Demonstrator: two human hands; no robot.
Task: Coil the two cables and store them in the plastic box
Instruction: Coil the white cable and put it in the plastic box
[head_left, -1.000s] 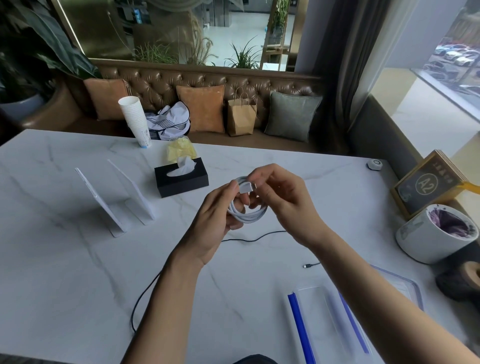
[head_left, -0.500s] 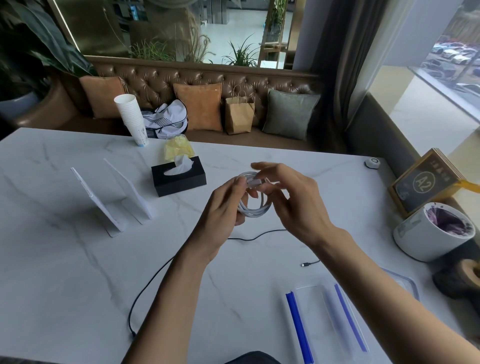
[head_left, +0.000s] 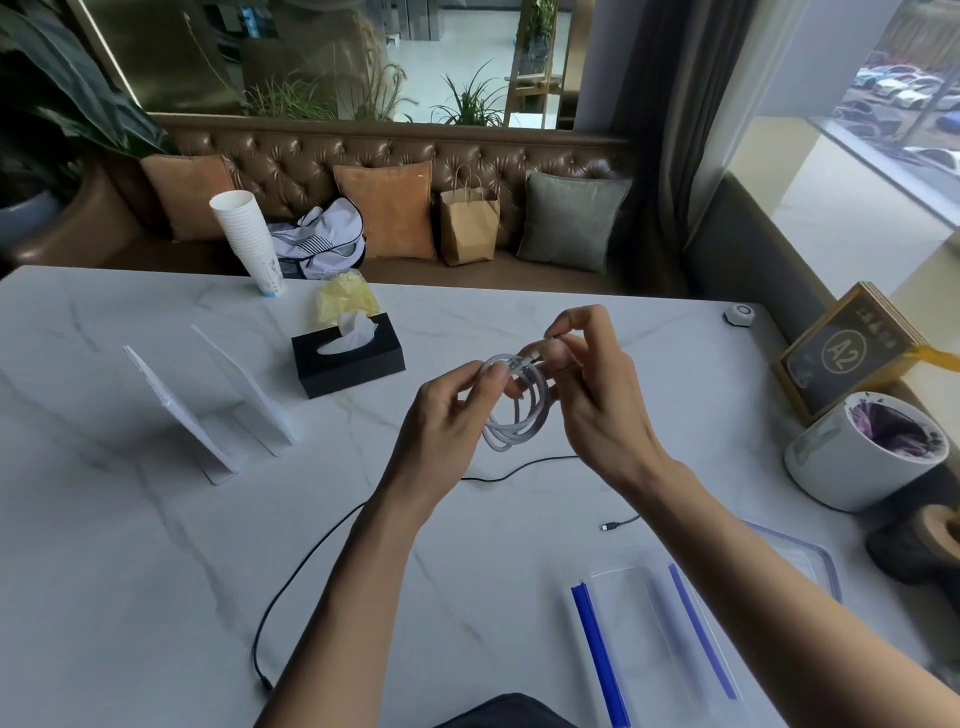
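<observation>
Gripping the coiled white cable

Pinching white cable (head_left: 519, 410) coil between left hand (head_left: 447, 415) fingertips and right hand (head_left: 597, 400) fingers, above marble table (head_left: 130, 571); black cable (head_left: 311, 561) lying loose beneath; plastic box (head_left: 654, 639) nearer, below right wrist.

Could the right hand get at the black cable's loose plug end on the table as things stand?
Probably not yet: the right hand is pinching the white cable coil. The plug end itself lies uncovered on the table below it.

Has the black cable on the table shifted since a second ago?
No. The black cable lies as before: its free plug rests the same way off the plastic box and its line across the marble veins matches. Only the camera view shifted slightly.
</observation>
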